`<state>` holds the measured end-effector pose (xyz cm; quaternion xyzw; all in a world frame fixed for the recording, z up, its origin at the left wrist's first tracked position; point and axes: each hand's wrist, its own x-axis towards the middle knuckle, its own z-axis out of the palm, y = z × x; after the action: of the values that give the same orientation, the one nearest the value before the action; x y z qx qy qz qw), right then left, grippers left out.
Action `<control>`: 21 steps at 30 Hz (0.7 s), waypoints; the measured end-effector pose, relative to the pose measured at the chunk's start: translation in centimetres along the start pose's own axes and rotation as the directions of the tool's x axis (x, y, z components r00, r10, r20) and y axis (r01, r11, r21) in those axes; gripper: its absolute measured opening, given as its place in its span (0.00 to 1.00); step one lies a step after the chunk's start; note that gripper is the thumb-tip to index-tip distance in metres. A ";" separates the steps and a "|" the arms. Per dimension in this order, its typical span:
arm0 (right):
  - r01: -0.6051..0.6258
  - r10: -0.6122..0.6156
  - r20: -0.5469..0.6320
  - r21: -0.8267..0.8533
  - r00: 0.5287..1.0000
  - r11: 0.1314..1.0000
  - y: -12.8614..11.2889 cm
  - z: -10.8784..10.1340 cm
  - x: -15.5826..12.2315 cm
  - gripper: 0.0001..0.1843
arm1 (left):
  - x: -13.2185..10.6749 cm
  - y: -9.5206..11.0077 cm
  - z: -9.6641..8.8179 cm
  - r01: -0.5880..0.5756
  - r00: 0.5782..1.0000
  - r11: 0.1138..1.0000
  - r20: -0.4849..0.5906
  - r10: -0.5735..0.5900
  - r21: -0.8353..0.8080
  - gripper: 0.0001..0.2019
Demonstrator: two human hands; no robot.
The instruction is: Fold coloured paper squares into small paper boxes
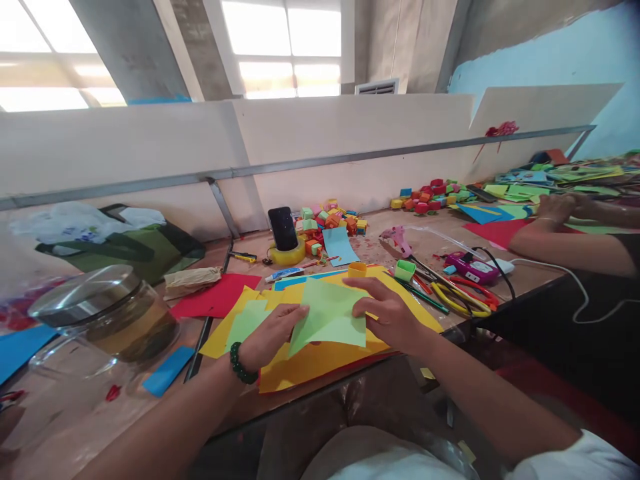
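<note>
A light green sheet of paper (pixel 333 313) is held up off the table, with a crease or overlap across its lower part. My left hand (pixel 273 332), with a dark green bead bracelet at the wrist, pinches its left edge, thumb on top. At the right edge is my right hand (pixel 387 310), its thumb against the paper and its index finger reaching over the top; the other fingers are partly hidden. Beneath lie yellow sheets (pixel 295 370). Another light green piece (pixel 247 321) lies left of the held sheet. A small orange paper piece (pixel 357 269) and a green one (pixel 405 270) stand just beyond.
A glass jar (pixel 115 313) stands at left. Behind are a phone (pixel 283 228) on a tape roll (pixel 287 255) and piled paper cubes (pixel 333 223). Right are a pink glue gun (pixel 396 241), pliers (pixel 460 300) and a purple power strip (pixel 470 268). A co-worker's hands (pixel 555 208) are farther right.
</note>
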<state>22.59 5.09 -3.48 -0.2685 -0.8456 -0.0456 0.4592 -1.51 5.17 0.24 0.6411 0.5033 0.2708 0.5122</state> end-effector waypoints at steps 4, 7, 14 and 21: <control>-0.047 0.039 0.118 0.065 0.992 0.997 0.1 -0.5 -2.0 0.13 | 0.5 -1.5 -0.9 -0.013 0.995 0.944 -0.088 0.044 0.329 0.13; -0.197 0.156 0.316 0.102 0.936 0.975 0.1 -0.6 -3.8 0.13 | -0.1 -2.1 -0.7 -0.238 0.935 0.646 -0.009 0.355 0.726 0.20; -0.452 0.327 0.467 0.184 0.822 0.873 -0.6 -1.8 -4.8 0.09 | -1.1 -1.9 0.1 -0.457 0.737 0.056 0.343 0.582 0.887 0.20; -0.453 0.325 0.474 0.184 0.818 0.872 -1.6 -2.5 -4.4 0.09 | 0.2 -2.1 0.5 -0.724 0.614 0.051 0.609 0.502 0.688 0.16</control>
<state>25.60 1.13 -5.37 -0.3707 -0.8488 0.2340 0.2957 -1.78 5.06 -1.95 0.9796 0.1813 0.0753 -0.0428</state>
